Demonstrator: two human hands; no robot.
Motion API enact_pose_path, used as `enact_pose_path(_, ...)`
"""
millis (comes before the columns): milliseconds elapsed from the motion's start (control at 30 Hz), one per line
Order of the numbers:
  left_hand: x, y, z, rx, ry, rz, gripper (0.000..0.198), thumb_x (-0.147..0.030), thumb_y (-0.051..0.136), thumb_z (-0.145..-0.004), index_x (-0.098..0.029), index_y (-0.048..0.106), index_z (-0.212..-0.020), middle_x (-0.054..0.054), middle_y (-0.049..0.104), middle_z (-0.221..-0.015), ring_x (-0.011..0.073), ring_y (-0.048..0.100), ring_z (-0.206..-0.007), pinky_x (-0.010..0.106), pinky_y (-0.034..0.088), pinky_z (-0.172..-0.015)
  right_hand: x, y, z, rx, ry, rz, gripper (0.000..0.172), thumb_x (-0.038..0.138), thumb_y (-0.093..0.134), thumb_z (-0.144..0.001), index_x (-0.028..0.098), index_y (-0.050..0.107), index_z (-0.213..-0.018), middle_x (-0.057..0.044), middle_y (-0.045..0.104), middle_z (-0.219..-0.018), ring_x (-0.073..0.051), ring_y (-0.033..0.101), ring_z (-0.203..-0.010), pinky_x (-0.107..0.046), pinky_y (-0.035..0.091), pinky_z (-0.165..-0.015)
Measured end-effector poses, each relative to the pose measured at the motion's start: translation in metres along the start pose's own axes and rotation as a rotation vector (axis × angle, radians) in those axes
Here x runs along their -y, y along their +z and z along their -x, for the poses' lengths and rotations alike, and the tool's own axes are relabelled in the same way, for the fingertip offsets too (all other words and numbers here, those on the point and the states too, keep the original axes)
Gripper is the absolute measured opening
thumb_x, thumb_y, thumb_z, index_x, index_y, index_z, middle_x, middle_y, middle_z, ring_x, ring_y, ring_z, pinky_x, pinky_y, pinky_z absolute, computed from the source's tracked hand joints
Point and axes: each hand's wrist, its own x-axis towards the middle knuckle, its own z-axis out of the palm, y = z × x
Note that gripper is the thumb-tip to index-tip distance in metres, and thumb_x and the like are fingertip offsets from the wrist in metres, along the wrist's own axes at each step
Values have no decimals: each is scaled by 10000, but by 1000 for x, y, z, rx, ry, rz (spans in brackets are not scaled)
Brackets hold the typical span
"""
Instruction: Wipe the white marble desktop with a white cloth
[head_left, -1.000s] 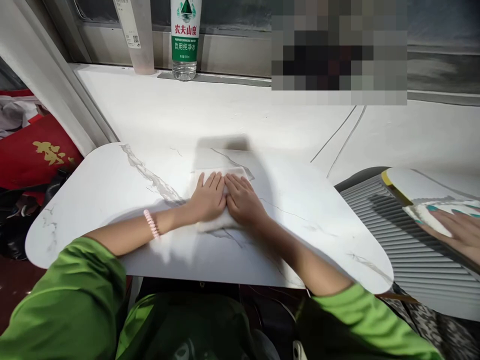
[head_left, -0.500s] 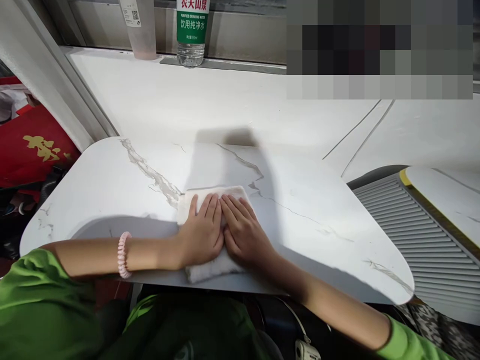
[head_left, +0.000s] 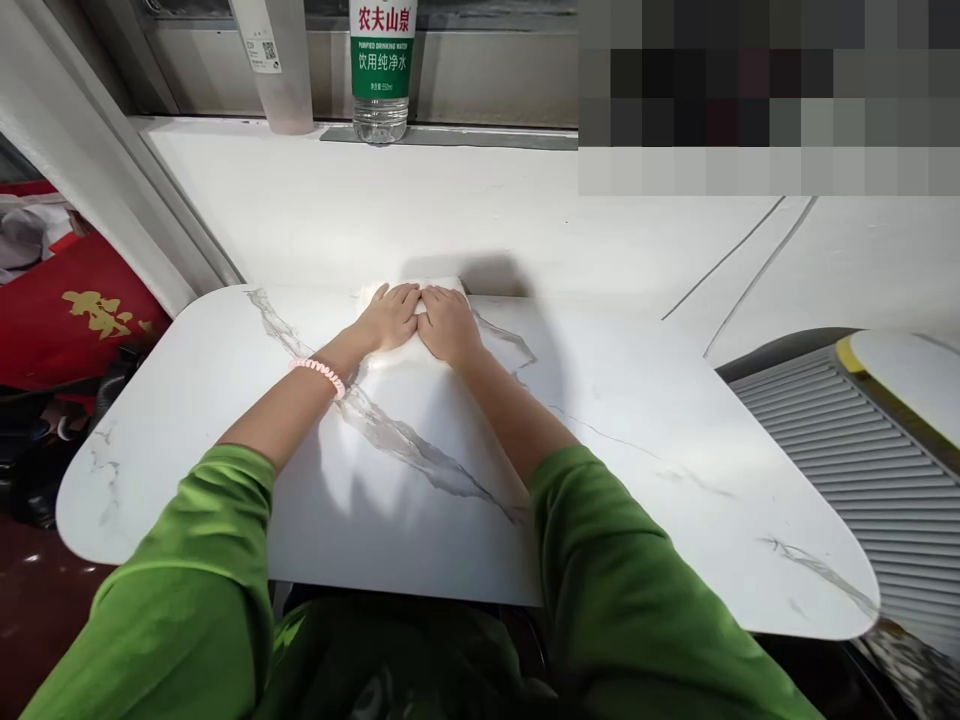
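Note:
A white cloth (head_left: pixel 405 355) lies on the white marble-patterned table (head_left: pixel 652 540), against its far edge by the wall. My left hand (head_left: pixel 390 318) rests flat on the cloth, fingers stretched forward. Beside it, my right hand (head_left: pixel 448 322) presses palm-down on the same cloth, the two hands touching at the thumbs and index fingers. Both hands are open, with the cloth under them and not gripped. Part of the cloth is hidden beneath my hands. A pink coil band (head_left: pixel 319 372) circles my left wrist.
On the ledge behind the table stand a water bottle (head_left: pixel 381 75) and a translucent cup (head_left: pixel 277 80). A red bag (head_left: pixel 82 310) with gold lettering is at the left. To the right are a grey ribbed panel (head_left: pixel 847 450) and another white tabletop (head_left: pixel 911 370).
Both my hands have slid the cloth forward, from near the table's front edge to its far edge by the wall. My arms are now stretched out.

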Motion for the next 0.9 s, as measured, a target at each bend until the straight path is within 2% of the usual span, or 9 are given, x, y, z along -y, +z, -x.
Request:
enact_pose_path(133,-5,-1,4,13,-31,-3,539,-206,282,-966,-18,329,-1469,176,304,-1573,244,251,-1468,467,107,-1215,-2,1,3,-18,-30,18,496,113,318,-850,22,559,-1273,-205,555,-1389,-295,462,-1315,-459,277,-1134)
enact_pose_path(300,-16,1,29,0,-44,-35,538,-210,289,-969,-32,327,-1475,179,303,-1575,252,259,-1467,476,118,-1211,5,-2,25,-4,-60,38,516,132,302,-871,11,532,-1317,-203,532,-1417,-285,443,-1344,-458,274,-1145)
enact_pose_path(400,-27,4,59,-24,22,-57,530,-203,299,-966,-33,348,-1465,189,321,-1564,263,271,-1464,477,119,-1208,19,-6,58,-33,-75,32,519,155,312,-882,9,528,-1331,-214,535,-1410,-307,452,-1339,-492,288,-1137)
enact_pose_path(500,-48,4,104,-41,103,-54,522,-222,317,-972,-45,369,-1460,186,351,-1550,269,278,-1463,477,138,-1208,38,-15,107,-59,-80,26,533,180,315,-894,12,509,-1361,-210,529,-1419,-320,447,-1349,-519,302,-1130)
enact_pose_path(600,-75,0,154,-51,121,-59,527,-264,307,-989,-40,378,-1461,188,357,-1546,286,281,-1462,496,140,-1211,59,-31,158,-4,-121,42,551,202,317,-904,-9,485,-1385,-221,499,-1443,-322,425,-1373,-517,318,-1136)
enact_pose_path(700,-98,-6,197,-36,142,-64,537,-269,276,-999,-21,386,-1462,193,343,-1550,299,264,-1468,513,136,-1216,78,-49,196,42,-196,63,568,238,340,-906,-50,497,-1369,-255,496,-1431,-349,416,-1376,-513,333,-1137)
enact_pose_path(800,-108,-9,223,-39,142,-52,540,-258,285,-993,-20,388,-1467,194,350,-1543,300,260,-1470,525,161,-1215,91,-59,213,49,-237,64,567,242,362,-893,-42,518,-1358,-265,516,-1408,-370,439,-1349,-538,352,-1119)
enact_pose_path(900,-106,-12,229,-27,110,-46,547,-245,303,-977,-28,388,-1472,184,357,-1542,297,272,-1466,523,187,-1212,96,-59,208,64,-265,56,571,240,374,-875,-28,530,-1354,-258,536,-1390,-376,485,-1295,-547,362,-1103)
